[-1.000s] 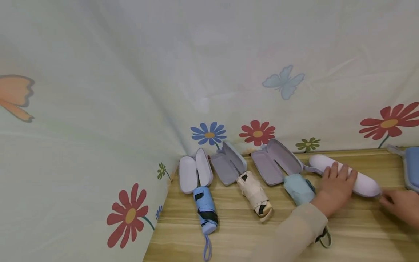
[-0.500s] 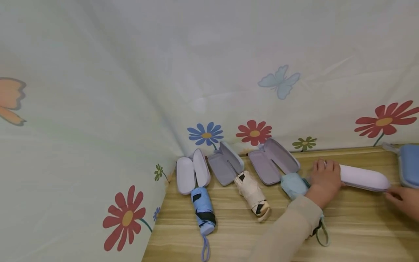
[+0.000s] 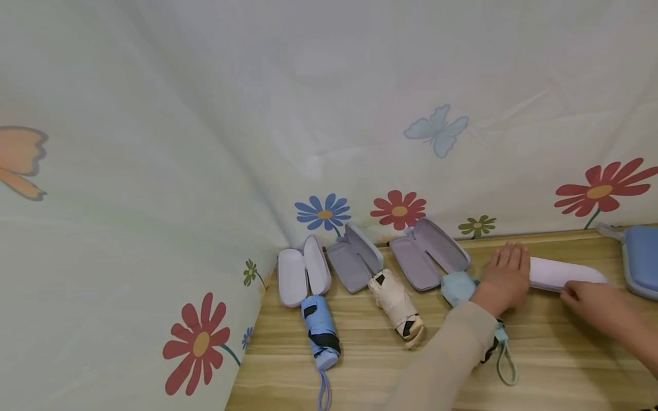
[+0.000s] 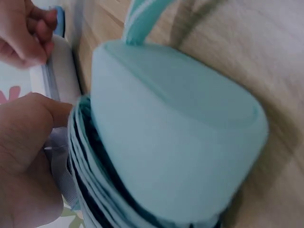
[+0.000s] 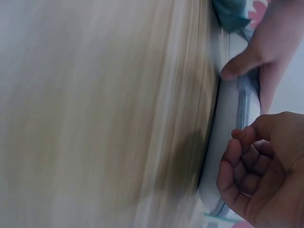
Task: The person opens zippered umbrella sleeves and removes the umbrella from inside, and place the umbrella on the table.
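Note:
A lilac zip case lies along the back of the wooden table. My left hand grips its left end, thumb along the near side. At the zip seam, towards the case's right part, my right hand pinches the zipper pull between thumb and forefinger; the fingers hide the pull itself. In the right wrist view both hands show on the long side of the case. Just below my left wrist lies a teal folded umbrella, whose handle end fills much of the left wrist view.
Left of my hands, three cases stand open: a white one, a grey one and a mauve one. A blue folded umbrella and a cream one lie before them. A blue case sits far right. Flowered cloth hangs behind.
My left hand moved from the case's middle to its left end, and the case turned straighter along the wall. My right hand has slid leftwards along the seam from the right end.

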A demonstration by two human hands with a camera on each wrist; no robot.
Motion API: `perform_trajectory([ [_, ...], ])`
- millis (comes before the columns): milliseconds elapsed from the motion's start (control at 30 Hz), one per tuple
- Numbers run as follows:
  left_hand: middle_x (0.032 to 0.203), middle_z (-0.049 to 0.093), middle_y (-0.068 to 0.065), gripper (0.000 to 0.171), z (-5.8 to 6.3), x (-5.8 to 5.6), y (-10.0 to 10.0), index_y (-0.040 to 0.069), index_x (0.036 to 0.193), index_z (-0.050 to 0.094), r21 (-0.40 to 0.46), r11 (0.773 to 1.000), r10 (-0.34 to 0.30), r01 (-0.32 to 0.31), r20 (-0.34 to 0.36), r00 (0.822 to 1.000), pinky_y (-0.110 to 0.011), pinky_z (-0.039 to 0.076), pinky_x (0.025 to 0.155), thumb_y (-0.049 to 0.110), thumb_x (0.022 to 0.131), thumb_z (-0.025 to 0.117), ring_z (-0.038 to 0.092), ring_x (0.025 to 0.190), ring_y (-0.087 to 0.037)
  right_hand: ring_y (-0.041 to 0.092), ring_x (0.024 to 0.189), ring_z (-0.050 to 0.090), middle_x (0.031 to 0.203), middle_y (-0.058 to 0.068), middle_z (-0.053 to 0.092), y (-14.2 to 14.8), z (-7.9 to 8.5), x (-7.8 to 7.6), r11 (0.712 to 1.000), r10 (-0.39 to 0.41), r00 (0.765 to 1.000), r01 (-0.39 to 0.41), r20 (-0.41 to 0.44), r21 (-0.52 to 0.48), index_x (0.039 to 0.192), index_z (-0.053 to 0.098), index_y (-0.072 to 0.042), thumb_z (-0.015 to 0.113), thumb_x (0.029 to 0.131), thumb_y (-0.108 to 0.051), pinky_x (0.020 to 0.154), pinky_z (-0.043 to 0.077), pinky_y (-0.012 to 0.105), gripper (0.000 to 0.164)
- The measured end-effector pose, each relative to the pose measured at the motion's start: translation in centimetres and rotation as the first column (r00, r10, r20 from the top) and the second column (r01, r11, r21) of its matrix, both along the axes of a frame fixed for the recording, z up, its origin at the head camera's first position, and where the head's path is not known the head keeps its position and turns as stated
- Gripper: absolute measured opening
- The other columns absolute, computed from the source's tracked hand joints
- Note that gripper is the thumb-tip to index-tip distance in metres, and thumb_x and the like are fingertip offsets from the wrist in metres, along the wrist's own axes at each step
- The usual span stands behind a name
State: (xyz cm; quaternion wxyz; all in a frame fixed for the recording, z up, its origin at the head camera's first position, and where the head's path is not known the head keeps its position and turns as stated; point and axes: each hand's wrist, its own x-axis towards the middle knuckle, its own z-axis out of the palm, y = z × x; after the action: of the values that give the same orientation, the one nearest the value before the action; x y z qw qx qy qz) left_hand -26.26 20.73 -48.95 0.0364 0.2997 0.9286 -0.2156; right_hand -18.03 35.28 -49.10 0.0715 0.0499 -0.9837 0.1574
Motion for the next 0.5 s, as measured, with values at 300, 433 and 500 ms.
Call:
perform_trajectory([
  [300, 0.168, -0.009, 0.015, 0.077, 0.2, 0.7, -0.4, 0.031, 0.162, -0.011, 0.027, 0.999, -0.026, 0.025, 0.014, 1.000, -0.024, 0.005, 0.121, 0.055, 0.105, 0.034, -0.007, 0.153, -0.004, 0.026, 0.065, 0.063, 0.072, 0.008, 0.065, -4.0, -0.4, -1.2, 0.994, 0.088, 0.996, -0.086, 0.024, -0.071, 0.097, 0.065, 0.009, 0.056, 0.097, 0.000, 0.056, 0.048, 0.044, 0.012],
  [433, 0.168, -0.007, 0.015, 0.071, 0.5, 0.7, -0.7, 0.031, 0.163, -0.009, 0.054, 0.998, -0.038, 0.037, 0.028, 0.999, -0.023, 0.007, 0.121, 0.049, 0.107, 0.032, -0.002, 0.153, -0.003, 0.015, 0.059, 0.057, 0.069, 0.000, 0.060, -4.1, -0.7, -1.1, 0.990, 0.095, 0.994, -0.089, 0.058, -0.109, 0.098, 0.063, 0.006, 0.054, 0.099, -0.001, 0.053, 0.045, 0.036, 0.013],
  [500, 0.168, -0.005, 0.015, 0.073, 0.6, 0.6, -0.8, 0.031, 0.163, -0.007, 0.064, 0.997, -0.040, 0.038, 0.036, 0.999, -0.023, 0.007, 0.121, 0.052, 0.106, 0.034, -0.001, 0.153, -0.003, 0.009, 0.058, 0.054, 0.069, -0.004, 0.059, -3.9, -0.8, -1.0, 0.988, 0.100, 0.993, -0.092, 0.061, -0.126, 0.093, 0.064, 0.001, 0.053, 0.101, -0.002, 0.054, 0.044, 0.032, 0.013],
])
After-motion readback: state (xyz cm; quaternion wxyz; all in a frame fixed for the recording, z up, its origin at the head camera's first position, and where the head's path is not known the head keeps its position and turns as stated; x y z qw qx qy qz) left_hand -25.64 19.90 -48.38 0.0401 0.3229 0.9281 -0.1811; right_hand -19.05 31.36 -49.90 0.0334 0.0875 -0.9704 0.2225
